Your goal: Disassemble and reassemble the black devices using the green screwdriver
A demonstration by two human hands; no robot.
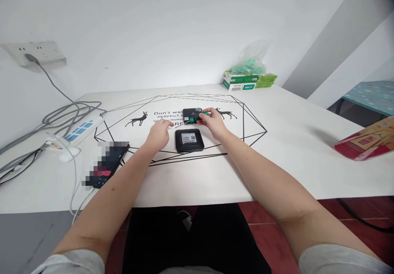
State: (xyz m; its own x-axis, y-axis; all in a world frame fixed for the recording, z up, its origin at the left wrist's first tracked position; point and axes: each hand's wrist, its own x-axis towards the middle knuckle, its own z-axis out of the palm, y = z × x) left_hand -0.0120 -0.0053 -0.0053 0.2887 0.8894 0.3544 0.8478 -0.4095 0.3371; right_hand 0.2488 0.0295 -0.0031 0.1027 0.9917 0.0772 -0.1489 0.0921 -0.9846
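A screwdriver (pixel 192 119) with a green and black handle lies in the fingers of my right hand (pixel 213 122), its thin shaft pointing left. My left hand (pixel 159 134) is at the tip end of that shaft, fingers bent and drawn together; whatever they pinch is too small to make out. Just below the hands, a black square device (pixel 188 140) with a white printed label rests flat on the table. Behind the screwdriver lies a black box-like piece (pixel 192 113) with a small white label, partly covered by my right hand and the handle.
The white table mat (pixel 212 175) carries line drawings and deer. To the left are a phone (pixel 109 165), a power strip (pixel 81 130) and looped grey cables. Green boxes (pixel 241 81) with a plastic bag stand by the wall. A red package (pixel 363 142) sits at right.
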